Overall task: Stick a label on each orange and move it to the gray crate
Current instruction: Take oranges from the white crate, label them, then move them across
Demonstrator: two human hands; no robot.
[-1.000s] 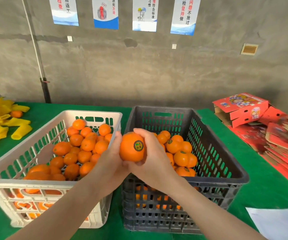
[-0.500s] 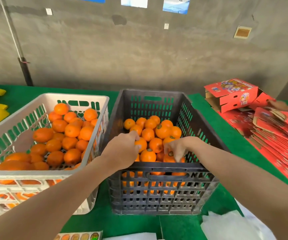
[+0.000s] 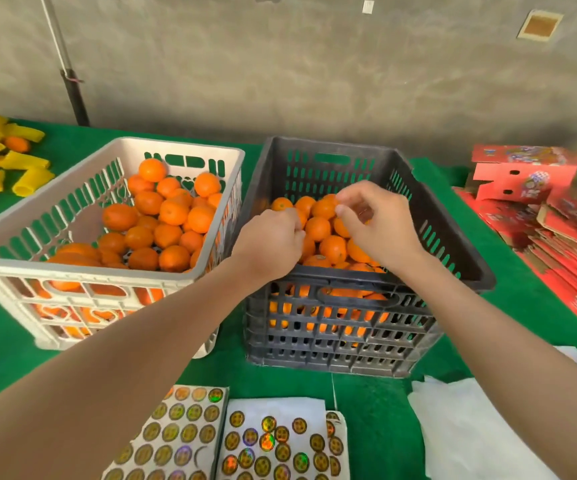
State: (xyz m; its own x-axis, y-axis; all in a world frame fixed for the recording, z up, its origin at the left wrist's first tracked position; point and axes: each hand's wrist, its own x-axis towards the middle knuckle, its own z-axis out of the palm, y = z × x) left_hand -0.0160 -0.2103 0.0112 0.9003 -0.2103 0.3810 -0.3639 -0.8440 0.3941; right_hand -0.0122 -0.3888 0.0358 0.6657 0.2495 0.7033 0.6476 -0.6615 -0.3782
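Green table (image 3: 377, 403) carries white crate (image 3: 72, 269), gray crate (image 3: 332, 344), sticker sheets (image 3: 183, 434), red boxes (image 3: 519, 178), yellow sleeves (image 3: 34, 176).

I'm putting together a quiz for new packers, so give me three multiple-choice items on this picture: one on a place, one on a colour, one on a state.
1. Where do the sticker sheets lie? A. on the green table, on the crates' near side B. on the wall C. on a chair
2. The left hand and right hand reach over a crate of which colour? A. white B. gray C. red
3. How is the white crate? A. empty B. tipped over C. upright, holding oranges
1 A: they lie nearest the camera. 2 B: the gray crate is below both. 3 C: oranges fill it.
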